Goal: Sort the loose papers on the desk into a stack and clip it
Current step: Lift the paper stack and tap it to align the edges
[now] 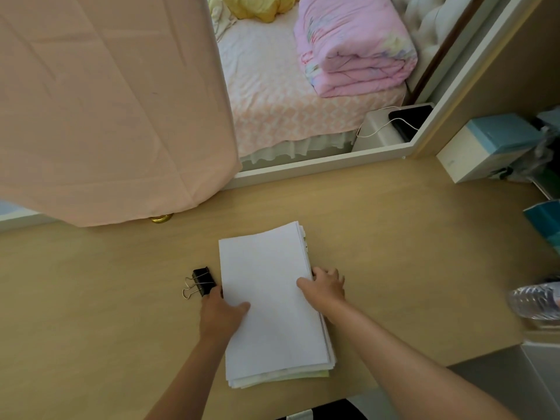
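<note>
A stack of white papers [269, 286] lies on the wooden desk [106, 298], its lower sheets slightly fanned at the near and right edges. My left hand [219, 316] grips the stack's left edge, thumb on top of the sheets. My right hand [325, 287] grips the right edge, thumb on top and fingers curled down the side. A black binder clip [201, 282] with silver wire handles sits on the desk just left of the stack, next to my left hand's fingers.
A pink cloth [106, 101] hangs over the desk's far left. A clear plastic bottle [535, 301] lies at the right edge. White and blue boxes [485, 147] stand at the far right. A bed with a pink quilt [354, 47] lies beyond the desk.
</note>
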The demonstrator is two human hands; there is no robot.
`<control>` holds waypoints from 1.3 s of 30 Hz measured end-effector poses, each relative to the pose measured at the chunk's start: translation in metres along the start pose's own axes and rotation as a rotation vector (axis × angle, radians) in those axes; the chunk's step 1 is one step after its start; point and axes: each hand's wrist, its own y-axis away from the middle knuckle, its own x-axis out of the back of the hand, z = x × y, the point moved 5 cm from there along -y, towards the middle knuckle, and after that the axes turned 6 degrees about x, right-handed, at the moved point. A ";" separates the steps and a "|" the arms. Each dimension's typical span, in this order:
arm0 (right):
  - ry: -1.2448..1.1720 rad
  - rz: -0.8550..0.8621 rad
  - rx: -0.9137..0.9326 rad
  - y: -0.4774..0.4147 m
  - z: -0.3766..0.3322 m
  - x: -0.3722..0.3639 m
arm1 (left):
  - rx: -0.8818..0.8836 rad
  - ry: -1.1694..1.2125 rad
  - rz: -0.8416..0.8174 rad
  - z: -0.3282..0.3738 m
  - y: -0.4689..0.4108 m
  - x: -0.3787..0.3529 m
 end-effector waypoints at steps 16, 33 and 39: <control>-0.547 -0.181 -0.063 -0.004 0.000 0.008 | 0.021 -0.035 0.058 0.005 0.003 -0.006; -0.592 -0.128 0.449 0.046 -0.071 0.095 | -0.265 0.754 -0.306 0.124 0.070 0.082; -0.624 0.099 0.585 0.062 -0.086 0.115 | -0.449 0.960 -0.098 0.154 0.120 0.101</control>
